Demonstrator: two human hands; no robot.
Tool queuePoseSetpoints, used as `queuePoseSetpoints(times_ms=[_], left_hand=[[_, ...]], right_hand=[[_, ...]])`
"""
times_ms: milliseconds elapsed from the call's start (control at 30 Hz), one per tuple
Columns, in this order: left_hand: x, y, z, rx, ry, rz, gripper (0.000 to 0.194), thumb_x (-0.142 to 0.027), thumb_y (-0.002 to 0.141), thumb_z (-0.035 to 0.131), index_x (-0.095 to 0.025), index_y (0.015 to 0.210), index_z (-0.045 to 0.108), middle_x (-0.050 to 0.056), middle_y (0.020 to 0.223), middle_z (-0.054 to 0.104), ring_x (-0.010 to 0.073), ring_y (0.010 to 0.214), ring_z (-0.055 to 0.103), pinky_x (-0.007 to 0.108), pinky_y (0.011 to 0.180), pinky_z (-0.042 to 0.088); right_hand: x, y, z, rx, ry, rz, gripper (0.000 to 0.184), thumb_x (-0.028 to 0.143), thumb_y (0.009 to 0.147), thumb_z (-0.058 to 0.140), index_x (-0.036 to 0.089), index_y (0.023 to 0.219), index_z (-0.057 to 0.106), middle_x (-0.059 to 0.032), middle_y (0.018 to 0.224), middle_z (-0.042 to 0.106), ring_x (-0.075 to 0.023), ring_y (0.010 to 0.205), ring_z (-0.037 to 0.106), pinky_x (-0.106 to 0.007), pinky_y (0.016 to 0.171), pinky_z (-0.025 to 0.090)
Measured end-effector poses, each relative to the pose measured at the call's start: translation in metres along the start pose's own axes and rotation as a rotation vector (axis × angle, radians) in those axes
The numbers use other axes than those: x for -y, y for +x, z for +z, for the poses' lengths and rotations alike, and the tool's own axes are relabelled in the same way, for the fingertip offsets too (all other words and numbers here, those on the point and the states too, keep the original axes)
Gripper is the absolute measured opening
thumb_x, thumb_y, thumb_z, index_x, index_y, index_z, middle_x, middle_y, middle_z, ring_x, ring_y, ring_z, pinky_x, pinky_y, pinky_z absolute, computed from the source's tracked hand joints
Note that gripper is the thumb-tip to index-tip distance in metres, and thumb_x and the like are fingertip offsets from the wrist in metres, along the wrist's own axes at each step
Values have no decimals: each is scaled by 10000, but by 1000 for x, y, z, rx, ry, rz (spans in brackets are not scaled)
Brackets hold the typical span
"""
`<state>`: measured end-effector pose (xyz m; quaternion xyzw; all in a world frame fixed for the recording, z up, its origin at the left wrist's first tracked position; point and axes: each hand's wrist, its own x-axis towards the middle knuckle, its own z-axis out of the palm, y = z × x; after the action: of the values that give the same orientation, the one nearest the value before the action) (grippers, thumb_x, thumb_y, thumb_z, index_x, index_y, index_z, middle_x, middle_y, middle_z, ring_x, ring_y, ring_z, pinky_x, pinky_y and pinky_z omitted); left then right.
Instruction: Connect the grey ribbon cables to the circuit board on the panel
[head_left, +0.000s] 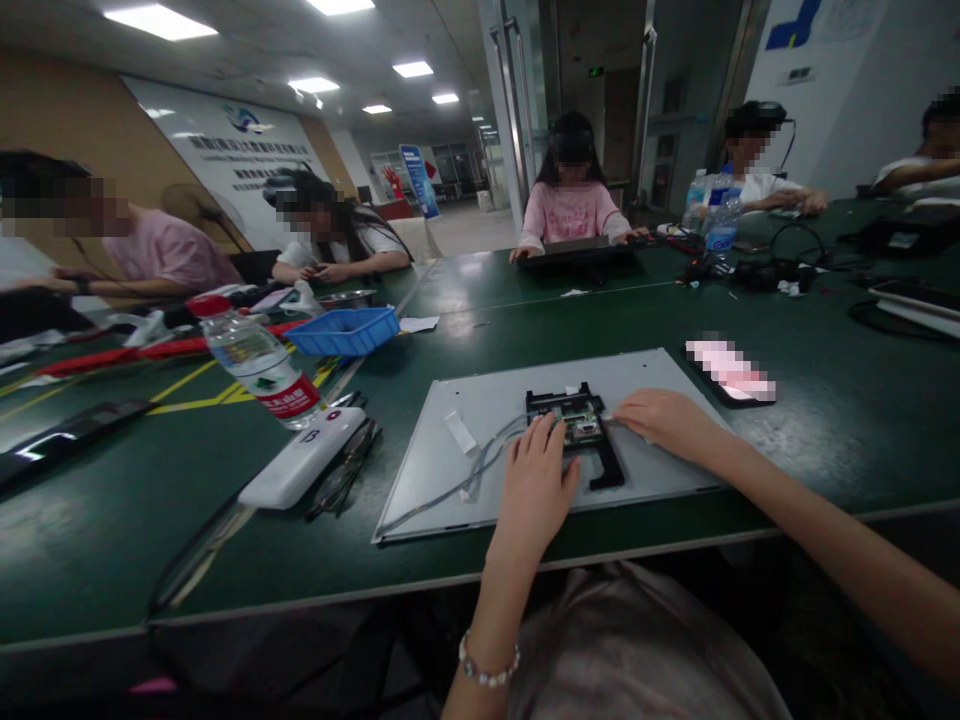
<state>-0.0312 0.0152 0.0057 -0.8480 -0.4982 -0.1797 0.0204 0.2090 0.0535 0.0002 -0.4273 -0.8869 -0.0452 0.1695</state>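
A flat grey metal panel (645, 385) lies on the table in front of me. On it sits a black plastic bracket (609, 465) with a small circuit board (589, 430) inside. My left hand (536, 480) rests over the bracket's left side, fingers stretched out and thumb apart. At the bracket's right edge, my right hand (660, 425) is closed in a pinch; what its fingertips hold is too small to make out. Grey cables (465, 480) run from the bracket to the panel's lower left corner. A white strip (460, 432) lies on the panel.
A white power bank (304, 460), glasses (345, 470) and a water bottle (259, 360) are at the left, with a blue tray (349, 332) behind. A phone (727, 370) lies right of the panel. Several people sit around the green table (810, 430).
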Motion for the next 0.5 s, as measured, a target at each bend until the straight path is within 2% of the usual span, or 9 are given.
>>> queuePoseSetpoints(times_ms=[100,233,400,500], left_hand=[[0,0,-1,12,2,-7,421,-279,905,454,-175,1312,430,105,1434,419,263,1338,358,447,1067,334],[-1,0,-2,21,7,-13,422,-279,908,451,-168,1315,430,105,1439,412,267,1339,356,452,1069,334],[0,-1,-1,5,1,-8,410,-276,909,450,-166,1304,437,110,1428,426,266,1328,370,460,1069,337],[0,-1,0,-2,-4,-2,406,-272,908,448,-166,1300,438,113,1431,423,266,1332,364,461,1072,331]], right_hand=[[-2,-6,-8,-20,-126,-18,250,57,845,510,157,1016,662,-108,1008,686,-240,942,620,-372,831,483],[-10,-13,-12,-19,-216,30,273,17,818,506,116,1016,666,-144,1026,675,-273,970,612,-407,840,480],[-25,-16,-6,9,-73,103,233,156,872,496,157,1002,690,-117,1011,694,-264,953,630,-418,832,496],[-29,-7,-10,-3,-13,134,251,210,884,486,166,1020,691,-110,1039,697,-266,978,626,-421,840,500]])
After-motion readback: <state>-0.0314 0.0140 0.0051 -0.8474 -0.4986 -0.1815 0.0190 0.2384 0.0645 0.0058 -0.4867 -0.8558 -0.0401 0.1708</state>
